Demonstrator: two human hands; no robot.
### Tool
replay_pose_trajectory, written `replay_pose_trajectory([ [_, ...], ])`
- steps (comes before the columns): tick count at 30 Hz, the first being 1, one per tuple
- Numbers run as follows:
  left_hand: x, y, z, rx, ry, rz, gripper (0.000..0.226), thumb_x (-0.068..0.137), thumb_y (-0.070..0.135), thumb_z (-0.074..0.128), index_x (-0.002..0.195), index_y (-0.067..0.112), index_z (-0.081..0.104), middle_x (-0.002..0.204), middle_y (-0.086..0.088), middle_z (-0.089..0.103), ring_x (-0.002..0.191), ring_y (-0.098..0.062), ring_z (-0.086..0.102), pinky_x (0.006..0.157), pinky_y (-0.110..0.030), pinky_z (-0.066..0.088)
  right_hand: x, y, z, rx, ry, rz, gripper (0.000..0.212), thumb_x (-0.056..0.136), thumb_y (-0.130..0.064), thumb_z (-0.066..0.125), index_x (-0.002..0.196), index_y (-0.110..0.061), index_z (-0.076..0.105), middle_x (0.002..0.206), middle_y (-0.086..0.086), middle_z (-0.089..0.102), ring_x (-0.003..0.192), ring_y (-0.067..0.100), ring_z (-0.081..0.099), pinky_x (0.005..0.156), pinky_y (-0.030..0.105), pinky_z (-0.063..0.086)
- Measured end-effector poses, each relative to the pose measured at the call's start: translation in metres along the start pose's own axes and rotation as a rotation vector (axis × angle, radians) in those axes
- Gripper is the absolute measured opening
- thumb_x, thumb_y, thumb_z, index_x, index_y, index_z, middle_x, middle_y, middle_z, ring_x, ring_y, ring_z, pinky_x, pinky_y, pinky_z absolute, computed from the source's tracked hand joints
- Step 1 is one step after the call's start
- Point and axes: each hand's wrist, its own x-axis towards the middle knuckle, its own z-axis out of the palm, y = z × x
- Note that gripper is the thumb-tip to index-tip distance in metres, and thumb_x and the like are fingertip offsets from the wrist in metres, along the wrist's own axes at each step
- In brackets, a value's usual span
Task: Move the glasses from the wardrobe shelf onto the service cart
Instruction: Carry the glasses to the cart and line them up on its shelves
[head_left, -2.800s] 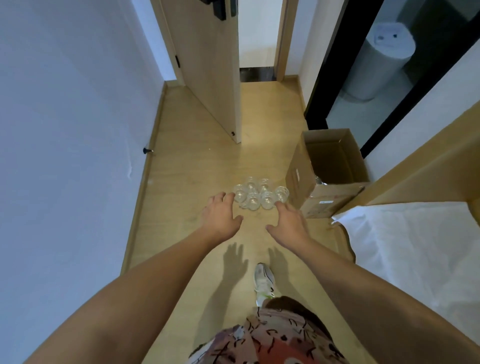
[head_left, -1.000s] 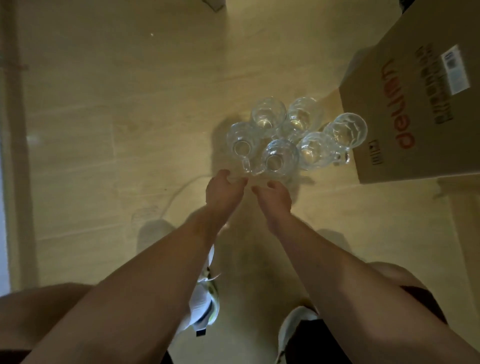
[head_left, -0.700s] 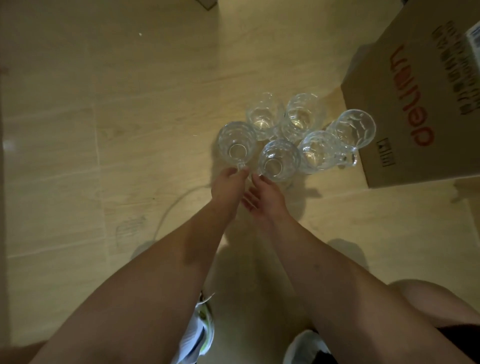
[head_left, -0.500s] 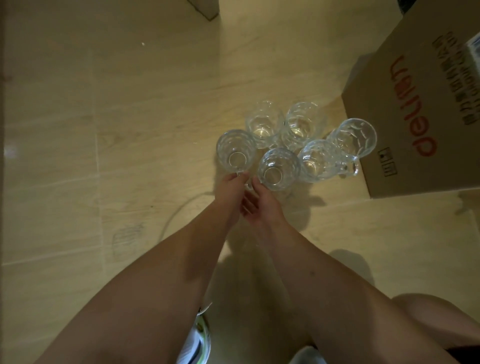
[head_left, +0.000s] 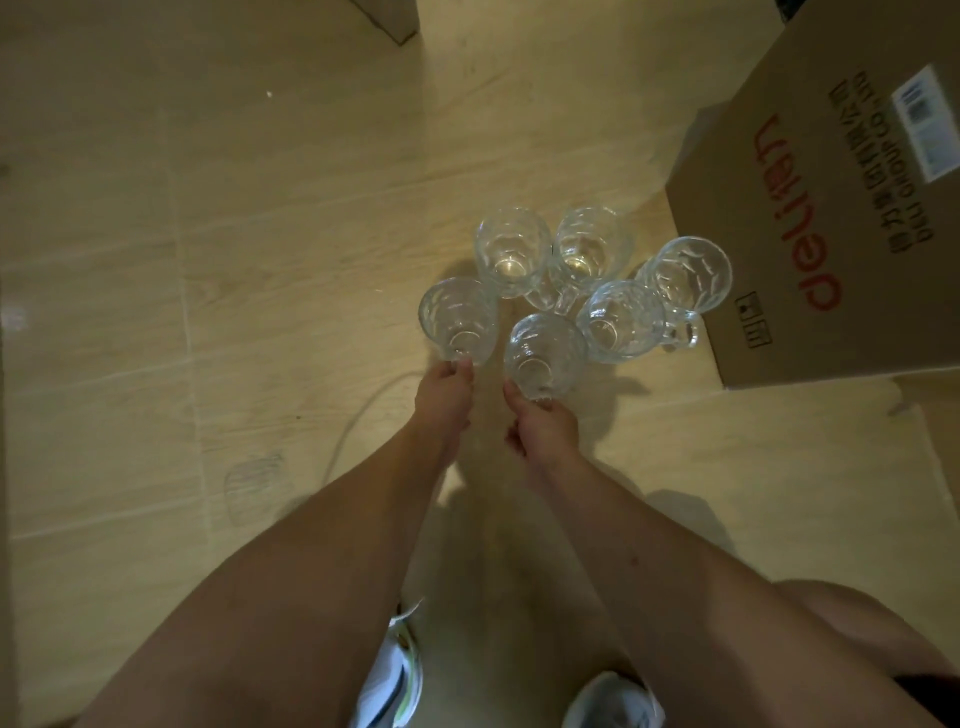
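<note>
Head view, from near to far: two white shoes (head_left: 395, 670) stand on the pale wooden floor (head_left: 208, 260) at the bottom edge, and both bare forearms reach away from them toward the cardboard box (head_left: 831, 218). The left hand (head_left: 441, 397) pinches the near side of one glass mug (head_left: 457, 322), and the right hand (head_left: 545, 426) pinches the near side of a second mug (head_left: 545, 356) (the handles are hidden under the fingers, so the exact hold cannot be told). Both mugs sit farthest from the box in the cluster. Closer to the box stand four more mugs (head_left: 621, 319), clear, with dimpled walls and open mouths up, packed so they touch or nearly touch. One of them (head_left: 685, 273), just beside the box's lower corner, shows its handle plainly. The box carries red lettering and a white label.
</note>
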Motion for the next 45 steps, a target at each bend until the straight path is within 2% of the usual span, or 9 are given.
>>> replay_pose_trajectory([
  [4,-0.042,0.01,-0.013,-0.029,-0.004,-0.075,0.02,0.104,0.032,0.054,0.093,0.017,0.06,0.08,-0.007,0.055,0.068,-0.017,0.05,0.069,-0.033,0.046,-0.042,-0.011,-0.021,-0.123,0.049,0.023,0.043,0.083,-0.038,0.083,0.066,-0.017,0.049,0.056,0.006,0.053,0.053,0.024,0.052,0.057,0.034,0.044],
  [7,-0.092,0.03,-0.032,0.003,-0.086,-0.148,0.022,0.105,0.037,0.052,0.105,0.016,0.061,0.082,-0.005,0.052,0.068,-0.018,0.046,0.078,-0.037,0.048,-0.096,-0.033,-0.037,-0.175,0.064,0.03,0.044,0.084,-0.039,0.082,0.068,-0.015,0.049,0.059,0.008,0.057,0.058,0.025,0.055,0.059,0.034,0.048],
  [11,-0.168,0.085,-0.049,0.01,-0.123,-0.16,0.03,0.104,0.041,0.052,0.119,0.017,0.057,0.098,-0.006,0.056,0.093,-0.023,0.055,0.079,-0.037,0.051,-0.177,-0.087,-0.055,-0.197,0.072,0.014,0.044,0.086,-0.042,0.08,0.071,-0.014,0.05,0.066,0.009,0.058,0.057,0.022,0.053,0.052,0.03,0.049],
  [16,-0.274,0.174,-0.07,0.034,-0.13,-0.158,0.034,0.101,0.05,0.053,0.093,0.018,0.058,0.101,-0.008,0.06,0.095,-0.026,0.058,0.076,-0.039,0.053,-0.287,-0.172,-0.081,-0.254,0.066,-0.079,0.046,0.086,-0.048,0.077,0.07,-0.014,0.052,0.061,0.009,0.057,0.047,0.02,0.051,0.049,0.029,0.048],
  [22,-0.412,0.299,-0.086,0.064,-0.102,-0.022,0.034,0.102,0.045,0.048,0.082,0.018,0.051,0.085,-0.009,0.059,0.072,-0.024,0.056,0.067,-0.033,0.052,-0.413,-0.294,-0.111,-0.279,0.039,-0.208,0.047,0.088,-0.052,0.074,0.07,-0.015,0.051,0.062,0.01,0.058,0.045,0.021,0.053,0.056,0.036,0.051],
  [27,-0.522,0.395,-0.088,0.045,-0.155,0.119,0.027,0.102,0.046,0.043,0.089,0.023,0.047,0.085,-0.009,0.055,0.059,-0.019,0.05,0.057,-0.028,0.048,-0.513,-0.39,-0.146,-0.298,0.066,-0.346,0.045,0.085,-0.06,0.072,0.084,-0.015,0.064,0.064,0.007,0.062,0.055,0.023,0.059,0.067,0.044,0.059],
  [32,-0.613,0.479,-0.088,0.05,-0.206,0.295,0.028,0.102,0.047,0.04,0.1,0.021,0.05,0.07,-0.007,0.052,0.053,-0.018,0.046,0.052,-0.027,0.043,-0.592,-0.475,-0.18,-0.26,0.123,-0.494,0.049,0.088,-0.061,0.068,0.1,-0.013,0.069,0.071,0.006,0.061,0.062,0.023,0.058,0.056,0.032,0.051],
  [40,-0.702,0.571,-0.077,0.118,-0.352,0.578,0.029,0.103,0.049,0.037,0.109,0.022,0.048,0.08,-0.008,0.055,0.059,-0.017,0.049,0.054,-0.027,0.044,-0.681,-0.56,-0.218,-0.129,0.299,-0.734,0.044,0.088,-0.06,0.069,0.074,-0.022,0.053,0.064,-0.001,0.054,0.058,0.02,0.052,0.054,0.03,0.041],
  [45,-0.727,0.592,-0.062,0.217,-0.501,0.704,0.034,0.101,0.048,0.038,0.086,0.02,0.053,0.068,-0.004,0.06,0.057,-0.015,0.05,0.052,-0.025,0.047,-0.717,-0.569,-0.24,-0.027,0.449,-0.759,0.052,0.086,-0.062,0.07,0.075,-0.014,0.056,0.062,0.004,0.057,0.053,0.019,0.052,0.052,0.03,0.043],
])
